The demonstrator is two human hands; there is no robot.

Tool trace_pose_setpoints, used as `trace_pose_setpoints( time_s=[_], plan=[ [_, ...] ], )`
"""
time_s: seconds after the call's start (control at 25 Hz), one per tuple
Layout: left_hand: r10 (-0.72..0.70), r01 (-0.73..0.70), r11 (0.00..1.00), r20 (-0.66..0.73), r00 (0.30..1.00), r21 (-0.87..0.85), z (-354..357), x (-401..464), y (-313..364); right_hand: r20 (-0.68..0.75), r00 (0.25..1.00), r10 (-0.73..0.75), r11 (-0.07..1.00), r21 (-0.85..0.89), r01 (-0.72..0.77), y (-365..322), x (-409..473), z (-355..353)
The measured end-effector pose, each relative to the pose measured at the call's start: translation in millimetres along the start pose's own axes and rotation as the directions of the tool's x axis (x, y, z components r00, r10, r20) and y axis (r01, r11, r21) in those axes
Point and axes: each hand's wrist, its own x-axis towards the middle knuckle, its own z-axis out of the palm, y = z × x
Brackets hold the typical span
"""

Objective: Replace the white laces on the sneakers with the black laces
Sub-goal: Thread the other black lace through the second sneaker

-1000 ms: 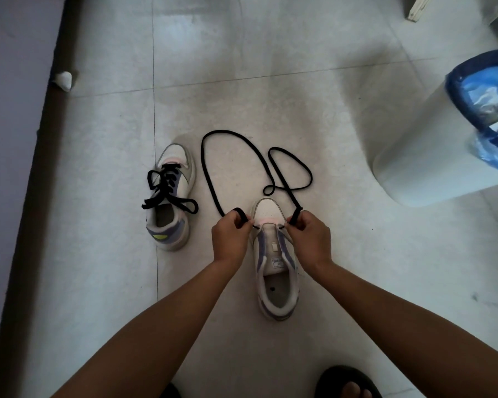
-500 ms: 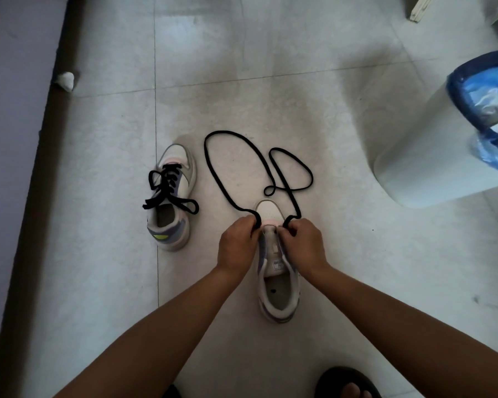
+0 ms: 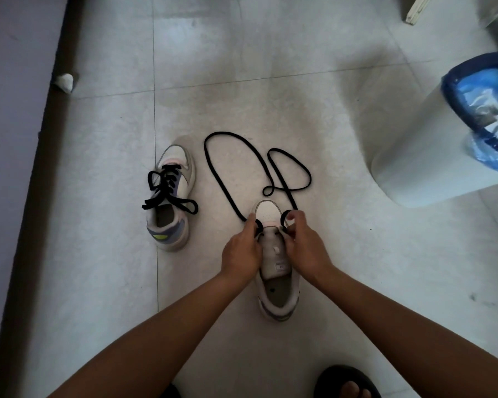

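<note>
Sneakers, two: the near sneaker (image 3: 275, 285) and the laced sneaker (image 3: 170, 196) both point toes away. Left hand (image 3: 242, 254) and right hand (image 3: 304, 248) each pinch one black lace (image 3: 227, 185).

Pale tiled floor (image 3: 299, 67) with thin grout lines and a dark skirting strip along the left edge. Directly on it: a sneaker already laced in black (image 3: 171, 193), toe pointing away; just right of it, a second sneaker (image 3: 276, 277), same heading; a long black lace (image 3: 227, 168) looping loosely over the tiles ahead of that toe; a white bin with a blue liner (image 3: 414, 156) at right; a small white crumpled scrap (image 3: 64, 81) by the skirting; a dark sandal (image 3: 347, 382) at the bottom edge
</note>
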Motion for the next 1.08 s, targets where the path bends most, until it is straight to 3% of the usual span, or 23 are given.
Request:
trace_pose_setpoints(
  time_s=[0.08,0.2,0.36,0.48,0.64,0.76,0.84,0.96,1.08],
  plan=[
    [0.018,-0.018,0.996,-0.003,1.000,-0.082,-5,3,-5,0.044,0.996,-0.073,0.992,-0.102,0.078,2,5,-3],
    [0.002,-0.008,0.991,-0.047,0.999,-0.131,-2,4,-10,0.199,0.977,-0.080,0.907,-0.392,0.155,-3,13,-1],
    [-0.031,0.001,0.975,-0.132,0.991,-0.221,4,1,-9,0.272,0.958,-0.086,0.609,-0.747,0.267,-25,17,11],
    [-0.034,0.003,0.969,-0.120,0.992,-0.247,5,4,-8,0.314,0.933,-0.173,0.422,-0.833,0.359,-34,21,17],
    [-0.109,0.067,0.943,-0.113,0.988,-0.326,4,7,-14,0.310,0.864,-0.396,0.301,-0.846,0.441,-26,15,0],
    [-0.247,0.186,0.856,-0.067,0.967,-0.482,4,11,-16,0.242,0.759,-0.604,0.395,-0.737,0.549,-12,13,-11],
    [-0.311,0.239,0.803,-0.041,0.950,-0.546,4,12,-14,0.236,0.744,-0.625,0.510,-0.599,0.617,-8,16,-11],
    [-0.368,0.292,0.731,0.004,0.930,-0.616,2,11,-13,0.318,0.866,-0.386,0.739,-0.455,0.497,-5,26,-2],
    [-0.392,0.318,0.687,0.035,0.919,-0.653,0,10,-15,0.315,0.910,-0.270,0.814,-0.430,0.390,-3,29,9]
  ],
)
